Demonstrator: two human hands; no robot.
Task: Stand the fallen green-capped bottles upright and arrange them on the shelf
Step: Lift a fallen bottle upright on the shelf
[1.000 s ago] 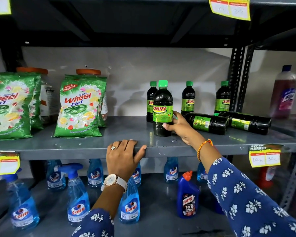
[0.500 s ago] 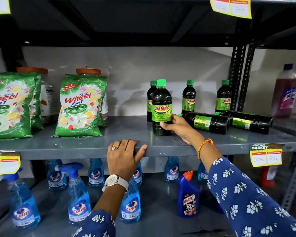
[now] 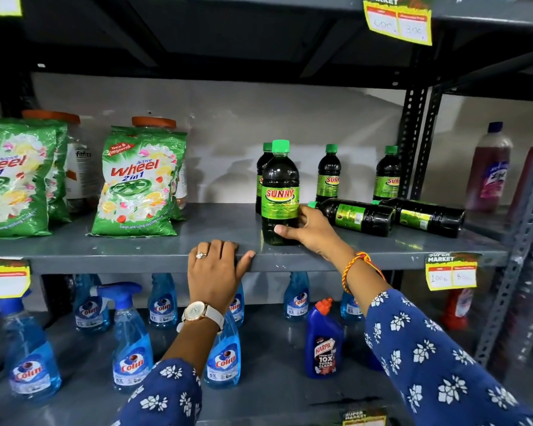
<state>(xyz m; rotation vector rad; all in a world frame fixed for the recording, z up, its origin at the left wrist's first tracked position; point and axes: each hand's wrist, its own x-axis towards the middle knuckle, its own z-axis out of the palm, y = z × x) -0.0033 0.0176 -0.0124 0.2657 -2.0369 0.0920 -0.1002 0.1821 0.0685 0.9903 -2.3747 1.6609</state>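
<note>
A dark, green-capped Sunny bottle [image 3: 279,192] stands upright near the front of the grey middle shelf [image 3: 154,252]. My right hand [image 3: 311,232] wraps its lower part from the right, thumb across the front. Behind it stands another upright bottle [image 3: 262,167], mostly hidden. Two more stand at the back, one in the middle [image 3: 329,175] and one by the post [image 3: 387,175]. Two bottles lie on their sides to the right, caps pointing left: the nearer [image 3: 356,216] and the farther [image 3: 425,217]. My left hand [image 3: 214,272] rests on the shelf's front edge, fingers draped over it.
Green Wheel detergent bags [image 3: 139,182] and orange-lidded jars fill the shelf's left part. A perforated steel post [image 3: 413,142] stands at the right; a purple bottle [image 3: 490,167] is beyond it. Blue Colin sprayers [image 3: 133,342] and a Harpic bottle [image 3: 323,342] sit on the lower shelf.
My right hand has slid the upright bottle a little forward and to the left on the shelf, keeping its grip. My left hand has stayed on the edge.
</note>
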